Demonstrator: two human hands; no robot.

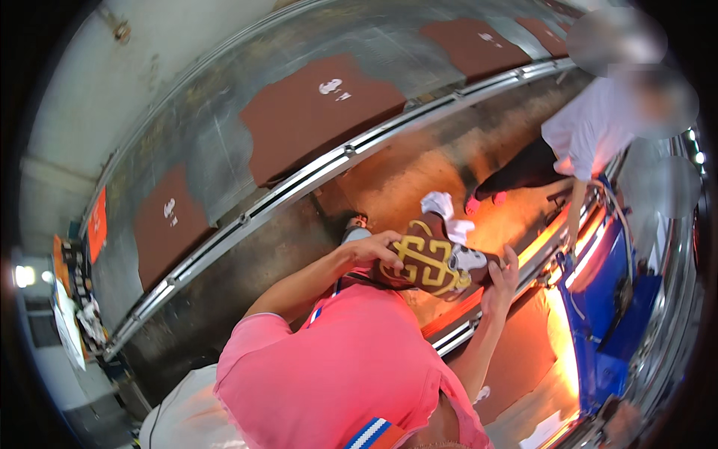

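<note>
A dark brown piece of fabric with a yellow and white printed design (422, 263) is stretched in front of my body. My left hand (379, 251) grips its left end, thumb on top. On the other side my right hand (501, 283) holds the right end, with the thumb and fingers closed around the edge. The far underside of the fabric is hidden. Just beyond its far edge shows a crumpled white cloth (449, 212); I cannot tell what it rests on.
Along the left runs a long table with a metal rail (348, 152), bearing brown fabric pieces (314, 112) with small white prints. At right, a blue machine (604, 280) glows orange over a brown panel (516, 359). Another person (591, 127) stands at the far right, an arm reaching toward that machine.
</note>
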